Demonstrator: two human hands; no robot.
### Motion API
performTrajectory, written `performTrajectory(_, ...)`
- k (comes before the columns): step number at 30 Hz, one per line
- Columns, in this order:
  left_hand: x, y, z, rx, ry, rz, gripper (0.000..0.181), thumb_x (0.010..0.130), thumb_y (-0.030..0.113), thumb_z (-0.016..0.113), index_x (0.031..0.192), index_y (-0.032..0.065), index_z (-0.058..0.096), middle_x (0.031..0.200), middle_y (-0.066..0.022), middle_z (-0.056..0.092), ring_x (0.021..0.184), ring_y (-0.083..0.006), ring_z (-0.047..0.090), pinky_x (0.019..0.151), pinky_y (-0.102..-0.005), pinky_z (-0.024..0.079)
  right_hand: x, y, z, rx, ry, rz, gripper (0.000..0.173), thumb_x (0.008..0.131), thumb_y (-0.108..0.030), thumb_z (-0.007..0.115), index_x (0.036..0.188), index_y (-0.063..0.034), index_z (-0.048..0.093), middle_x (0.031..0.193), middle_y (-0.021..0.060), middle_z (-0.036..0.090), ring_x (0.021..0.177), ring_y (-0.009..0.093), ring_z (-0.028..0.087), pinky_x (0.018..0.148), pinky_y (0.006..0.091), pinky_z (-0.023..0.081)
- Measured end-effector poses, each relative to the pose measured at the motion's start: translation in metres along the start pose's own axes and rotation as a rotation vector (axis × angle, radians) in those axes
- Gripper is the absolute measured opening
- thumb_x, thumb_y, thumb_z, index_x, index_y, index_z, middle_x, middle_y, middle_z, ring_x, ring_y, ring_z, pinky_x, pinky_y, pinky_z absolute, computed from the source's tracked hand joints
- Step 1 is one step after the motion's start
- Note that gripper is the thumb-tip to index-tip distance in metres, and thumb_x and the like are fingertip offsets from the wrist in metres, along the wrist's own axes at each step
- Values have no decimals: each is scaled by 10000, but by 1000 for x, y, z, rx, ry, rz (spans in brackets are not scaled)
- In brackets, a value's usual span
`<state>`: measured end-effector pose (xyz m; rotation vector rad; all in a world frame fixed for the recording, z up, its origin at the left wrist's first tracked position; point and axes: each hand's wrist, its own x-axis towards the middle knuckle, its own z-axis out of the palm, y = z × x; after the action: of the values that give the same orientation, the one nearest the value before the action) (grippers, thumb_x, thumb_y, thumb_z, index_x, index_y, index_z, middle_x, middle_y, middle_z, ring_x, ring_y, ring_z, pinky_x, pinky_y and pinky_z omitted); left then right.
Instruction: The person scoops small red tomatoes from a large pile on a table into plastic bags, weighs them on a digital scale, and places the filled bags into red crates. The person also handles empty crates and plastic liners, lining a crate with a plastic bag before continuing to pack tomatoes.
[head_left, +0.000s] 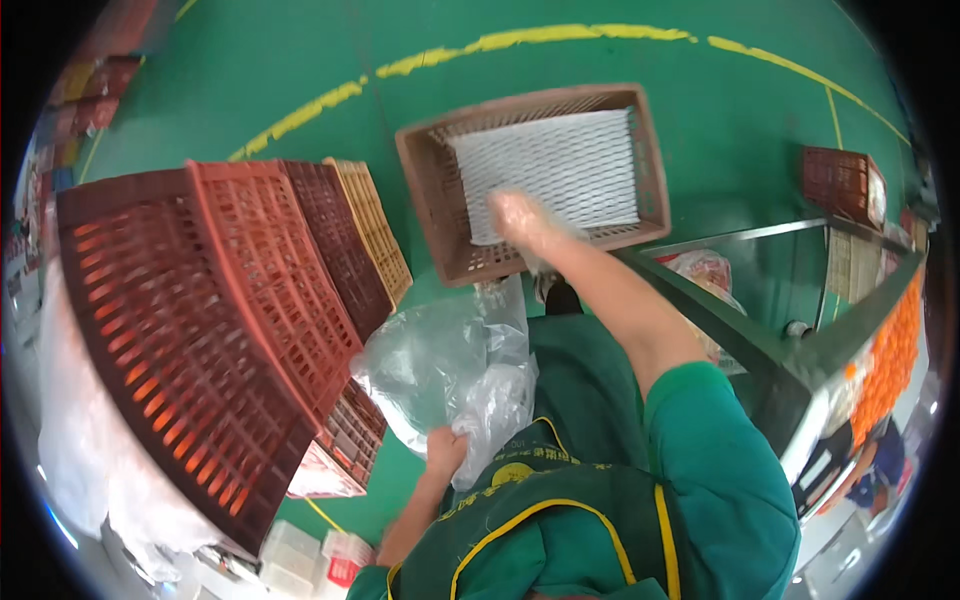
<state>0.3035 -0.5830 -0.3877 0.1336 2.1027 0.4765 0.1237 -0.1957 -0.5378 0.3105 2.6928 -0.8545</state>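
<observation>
My left hand (446, 451) grips the gathered edge of a large clear plastic bag (420, 352), which hangs loosely before my apron. My right hand (523, 223) reaches over a brown plastic crate (420, 202) on the floor. It is blurred, and whether its fingers hold anything is unclear. Some clear plastic film hangs near that wrist. Inside the crate, a white layer with a net-like pattern (555, 165) covers most of the bottom.
Stacked slatted crates (277, 255) rise at the left; orange shows through the tallest. A metal frame table (795, 360) stands at the right, with orange pieces (889, 360) on its far side. Another person (877, 465) is at the far right. Yellow lines (540, 36) mark the green floor.
</observation>
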Motion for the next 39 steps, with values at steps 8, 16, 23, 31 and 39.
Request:
performTrajectory(8,6,-35,74,-480,59,-368,185,785,97,582,748,-81,616,763,-306,613,763,-460,608,659,-484,455,140,102,114,-494,0,-87,171,867,-67,520,999,-73,628,939,145,680,835,297,692,688,396,566)
performTrajectory(16,25,4,82,-680,74,-421,154,790,43,560,824,-75,653,742,-244,657,695,-393,652,624,-429,475,146,121,113,-311,-154,-148,148,837,-135,573,963,-86,631,955,120,684,824,323,679,710,443,558)
performTrajectory(23,32,27,51,-703,53,-413,235,752,-5,519,933,-44,664,808,-216,674,757,-383,658,699,-406,500,155,79,137,-252,-120,30,169,830,-182,590,937,-54,619,926,150,698,901,334,676,761,453,545)
performTrajectory(31,36,98,-15,-569,146,-111,174,714,-34,589,875,-27,657,921,-210,631,856,-362,619,756,-380,492,48,-28,-15,1065,-592,18,510,792,-222,742,1231,-35,563,959,90,690,884,200,662,796,351,533)
performTrajectory(39,17,203,-153,-1292,1,-127,174,860,170,620,846,2,664,1077,-212,643,972,-287,628,832,-375,482,-53,-132,-188,273,-547,-748,574,698,-281,752,1203,-66,585,1040,156,646,1048,333,590,901,449,476)
